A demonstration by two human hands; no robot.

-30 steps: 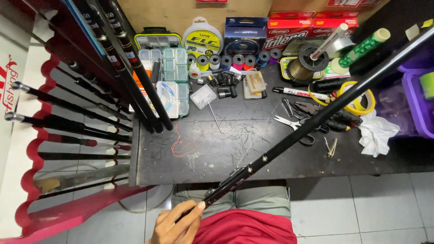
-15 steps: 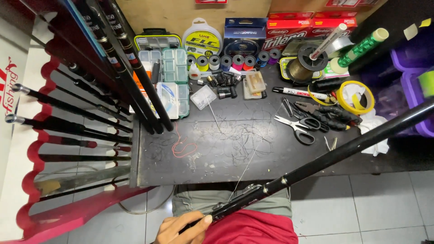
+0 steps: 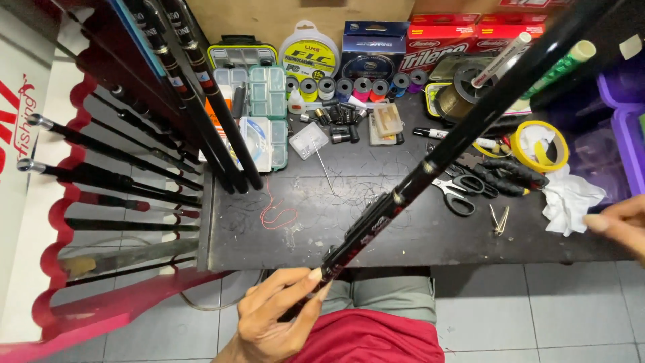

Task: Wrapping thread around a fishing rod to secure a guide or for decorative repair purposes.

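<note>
In the head view, your left hand (image 3: 272, 316) sits at 6 o'clock, its fingers (image 3: 295, 281) curled around the butt of the black fishing rod (image 3: 463, 131), thumb pressed along the shaft. The rod slants over the dark table (image 3: 376, 235) toward 1 o'clock, where its far end is cut off by the frame. Your right hand (image 3: 621, 225) enters at 3 o'clock, mostly out of frame; its fingers are loosely extended, holding nothing visible, near the white crumpled tissue (image 3: 571, 198).
</note>
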